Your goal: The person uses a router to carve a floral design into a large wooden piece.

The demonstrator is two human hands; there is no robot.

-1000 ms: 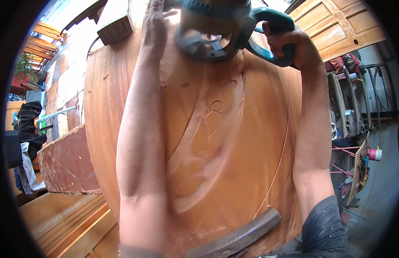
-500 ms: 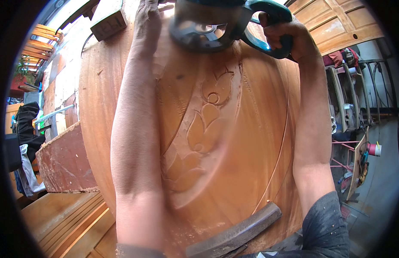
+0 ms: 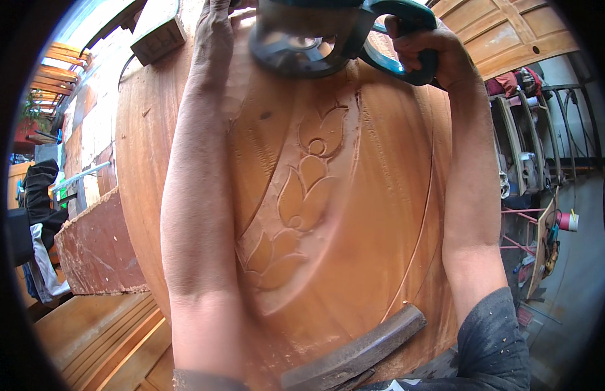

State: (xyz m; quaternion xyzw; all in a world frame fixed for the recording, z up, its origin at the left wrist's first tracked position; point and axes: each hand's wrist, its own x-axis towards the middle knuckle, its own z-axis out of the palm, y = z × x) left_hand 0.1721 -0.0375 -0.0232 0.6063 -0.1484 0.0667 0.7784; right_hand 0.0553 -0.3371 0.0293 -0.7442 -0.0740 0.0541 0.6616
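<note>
Being held by its handle (image 3: 427,68) in the right hand's grip (image 3: 438,53), the router (image 3: 309,23) is flanked leftward by the left hand (image 3: 216,19), whose grip cannot be told.

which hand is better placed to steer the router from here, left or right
Likely the right hand: it grips the teal loop handle of the router. The left hand is cut off by the top edge, so its hold is unclear.

Woodworking shop: router (image 3: 309,23), carved panel (image 3: 371,225)
</note>
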